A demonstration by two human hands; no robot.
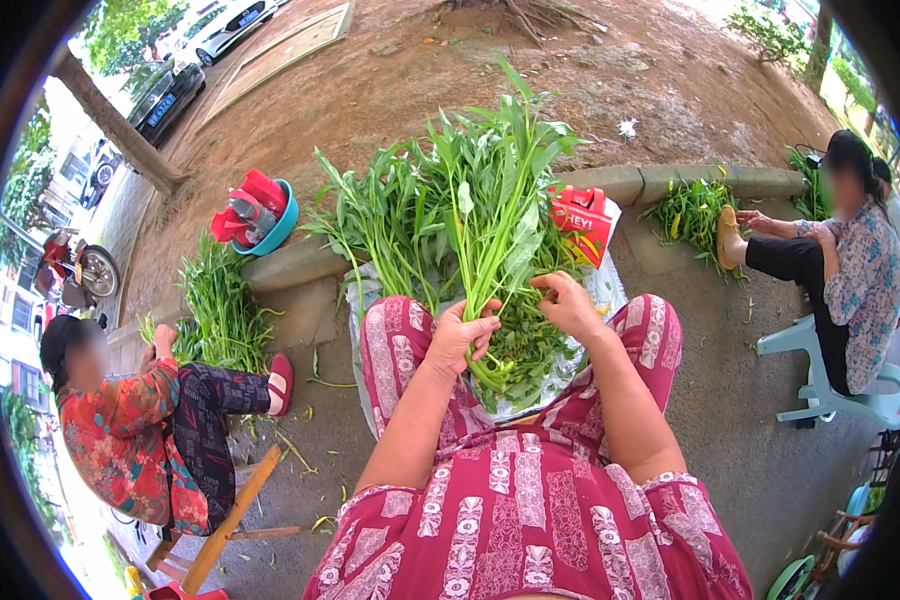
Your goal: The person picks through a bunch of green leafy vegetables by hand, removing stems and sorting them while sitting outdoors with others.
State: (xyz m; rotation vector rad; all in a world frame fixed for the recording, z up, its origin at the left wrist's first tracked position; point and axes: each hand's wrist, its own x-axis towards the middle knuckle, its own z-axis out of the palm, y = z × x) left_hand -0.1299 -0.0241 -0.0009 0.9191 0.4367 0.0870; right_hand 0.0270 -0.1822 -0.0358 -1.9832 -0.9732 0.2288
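Observation:
My left hand [463,337] is closed around a bunch of long leafy green stems [480,277], whose leaves point away from me and whose lower ends hang below my fist. To its right, my right hand [568,304] is at the edge of the foliage, fingers bent; whether a leaf is between its fingertips cannot be told. A larger heap of the same greens [405,217] lies beyond my hands on a pale plastic sheet [596,289]. Loose leaves [529,345] are piled between my knees, under my hands.
A red printed bag [581,221] stands right of the heap. A blue basin [281,225] with red items sits on the stone curb [292,262]. Seated people flank me, at left [120,420] and right [862,262], each near piled greens. A wooden stool [232,517] is at lower left.

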